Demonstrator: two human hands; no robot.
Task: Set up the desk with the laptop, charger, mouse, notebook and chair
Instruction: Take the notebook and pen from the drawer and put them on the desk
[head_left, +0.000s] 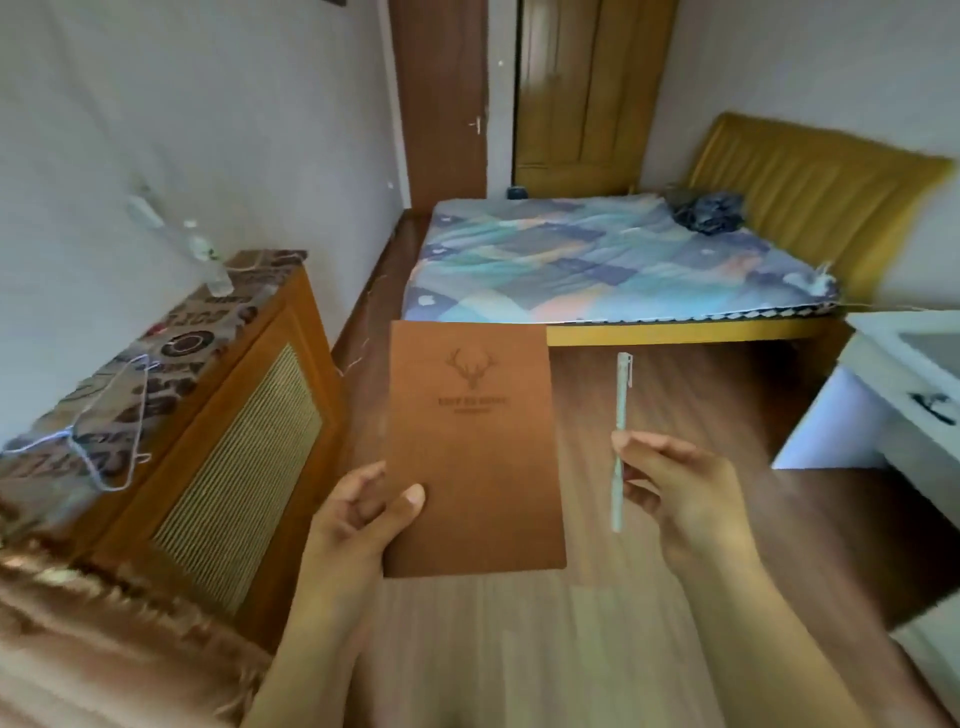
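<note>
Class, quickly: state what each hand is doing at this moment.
Left hand: closed on the brown notebook, held by its lower left edge.
Right hand: closed on the pale green pen, held upright.

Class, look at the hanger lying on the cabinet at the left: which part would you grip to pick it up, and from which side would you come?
Probably grip the hanger at its lower bar, coming from above. It lies flat on the patterned cabinet top, so its thin wire gives little to pinch from the side. The left hand is nearer, but it holds the notebook; the right hand holds the pen.
</note>
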